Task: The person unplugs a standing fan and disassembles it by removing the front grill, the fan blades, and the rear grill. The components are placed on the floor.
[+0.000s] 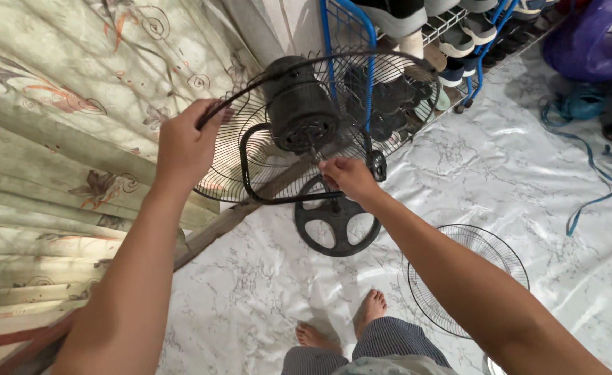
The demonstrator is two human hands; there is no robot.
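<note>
The black round wire rear fan guard [264, 139] is being gripped at its rim by the left hand [184, 146], fingers closed round the wire, while the black cylindrical fan motor [300, 104] w/ bare shaft is being pinched at by the right hand [348, 177], closed just below it. The fan is being held tilted over its black round spoked base [337, 222] on glossy white marble-pattern flooring [264, 292]. Risk, as judged: the guard could be twisted out of grip, or the base slid, w/ bare feet [348, 323] right underneath; the loose silver wire front grille [469, 278] nearby could be stepped on.
</note>
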